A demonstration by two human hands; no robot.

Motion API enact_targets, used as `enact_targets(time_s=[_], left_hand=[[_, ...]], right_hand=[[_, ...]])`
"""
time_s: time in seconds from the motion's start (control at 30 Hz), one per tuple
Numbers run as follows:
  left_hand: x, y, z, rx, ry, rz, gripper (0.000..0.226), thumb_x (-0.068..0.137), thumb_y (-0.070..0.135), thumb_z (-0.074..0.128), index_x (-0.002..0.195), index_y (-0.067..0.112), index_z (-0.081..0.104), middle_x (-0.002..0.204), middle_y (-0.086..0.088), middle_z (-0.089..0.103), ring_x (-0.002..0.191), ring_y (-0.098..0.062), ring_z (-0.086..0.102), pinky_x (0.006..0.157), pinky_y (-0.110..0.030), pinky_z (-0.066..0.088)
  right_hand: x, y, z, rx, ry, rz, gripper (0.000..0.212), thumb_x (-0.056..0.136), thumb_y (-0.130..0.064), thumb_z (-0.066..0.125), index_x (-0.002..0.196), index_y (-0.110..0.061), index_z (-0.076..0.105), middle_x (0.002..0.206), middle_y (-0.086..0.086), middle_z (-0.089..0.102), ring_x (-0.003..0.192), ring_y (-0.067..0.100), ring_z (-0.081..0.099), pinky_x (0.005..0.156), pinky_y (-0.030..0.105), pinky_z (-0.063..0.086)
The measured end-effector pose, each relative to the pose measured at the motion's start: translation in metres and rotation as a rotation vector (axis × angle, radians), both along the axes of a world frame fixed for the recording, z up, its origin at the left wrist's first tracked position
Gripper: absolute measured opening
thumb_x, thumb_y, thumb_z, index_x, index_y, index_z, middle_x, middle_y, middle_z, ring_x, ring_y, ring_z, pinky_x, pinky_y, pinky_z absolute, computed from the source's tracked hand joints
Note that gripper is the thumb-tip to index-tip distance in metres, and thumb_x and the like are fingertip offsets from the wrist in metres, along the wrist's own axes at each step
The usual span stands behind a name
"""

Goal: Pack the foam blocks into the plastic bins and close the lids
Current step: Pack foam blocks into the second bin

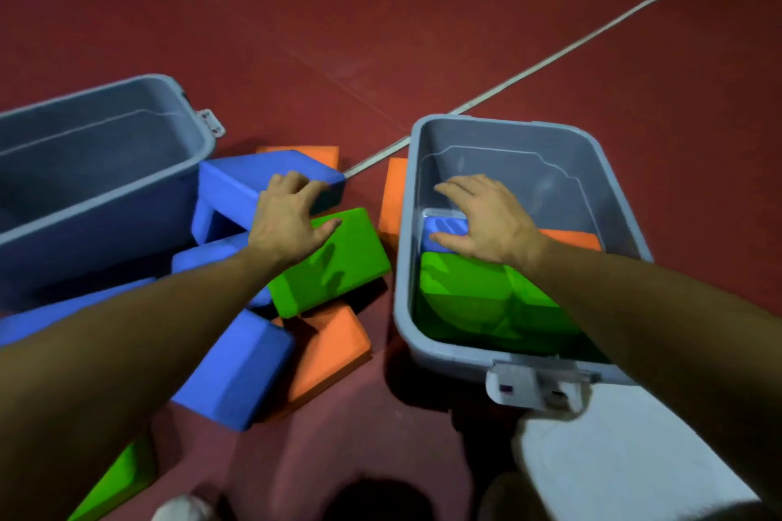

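Two grey plastic bins stand open on the red floor. The right bin (609, 182) holds green blocks (469, 296), a small blue block (440, 231) and an orange one (571, 239). My right hand (486, 220) is inside it, fingers spread, palm down over the blue block. The left bin (97, 199) looks empty. Between the bins lies a heap of foam blocks. My left hand (292, 220) hovers open over it, fingertips at the blue bridge-shaped block (241, 182) and thumb above a green block (338, 262).
More loose blocks lie in the heap: blue (237, 372), orange (334, 347), orange (391, 199) beside the right bin, green (118, 482) at the bottom left. A white lid (626, 461) lies in front of the right bin, by its latch (533, 387). A white line crosses the floor.
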State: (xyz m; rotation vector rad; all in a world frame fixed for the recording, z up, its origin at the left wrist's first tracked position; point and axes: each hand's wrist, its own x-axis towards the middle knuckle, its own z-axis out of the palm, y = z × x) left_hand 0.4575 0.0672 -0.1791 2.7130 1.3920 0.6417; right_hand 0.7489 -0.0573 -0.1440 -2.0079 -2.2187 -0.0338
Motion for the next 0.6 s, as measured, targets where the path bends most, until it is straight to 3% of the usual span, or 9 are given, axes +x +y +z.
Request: enact_targets(time_s=[0.1,0.23,0.37,0.5,0.6], left_hand=[[-0.039,0.003,0.004,-0.037,0.013,0.165,0.075,0.065,0.052,0.082,0.13,0.023,0.058,0.12,-0.011,0.052,0.105,-0.038,0.048,0.083,-0.052,0.049],[-0.077,0.009,0.01,-0.131,-0.018,0.363,0.096,0.059,0.061,0.083,0.142,0.037,0.043,0.141,-0.007,0.037,0.116,-0.039,0.041,0.088,-0.054,0.045],[-0.098,0.022,0.008,-0.232,0.183,0.344,0.119,0.049,0.065,0.085,0.148,0.053,0.02,0.162,0.002,0.007,0.135,-0.039,0.025,0.095,-0.061,0.041],[-0.108,0.035,0.002,-0.124,0.387,0.235,0.122,0.059,0.052,0.086,0.152,0.048,0.008,0.165,0.006,-0.002,0.149,-0.031,0.005,0.102,-0.059,0.035],[-0.108,0.045,-0.001,-0.04,0.456,0.205,0.11,0.073,0.037,0.081,0.153,0.044,0.007,0.165,0.004,0.0,0.15,-0.03,0.006,0.103,-0.052,0.033]], right_hand=[[-0.045,0.03,0.001,0.075,0.106,0.036,0.079,0.072,-0.066,0.056,0.13,-0.012,0.057,0.124,0.01,0.06,0.108,0.034,0.057,0.095,0.044,0.048],[-0.107,0.065,-0.01,0.078,0.237,0.094,0.081,0.071,-0.063,0.062,0.136,-0.015,0.051,0.128,0.009,0.055,0.115,0.031,0.054,0.1,0.04,0.045],[-0.157,0.09,-0.029,-0.085,0.293,0.15,0.088,0.071,-0.052,0.077,0.144,-0.018,0.041,0.137,0.008,0.045,0.121,0.031,0.052,0.104,0.039,0.042],[-0.186,0.101,-0.057,-0.192,0.156,0.262,0.092,0.068,-0.052,0.078,0.145,-0.018,0.039,0.14,0.007,0.045,0.123,0.031,0.049,0.106,0.041,0.039],[-0.2,0.104,-0.067,-0.199,-0.056,0.461,0.084,0.071,-0.051,0.075,0.141,-0.017,0.044,0.141,0.006,0.047,0.122,0.031,0.048,0.103,0.045,0.041]])
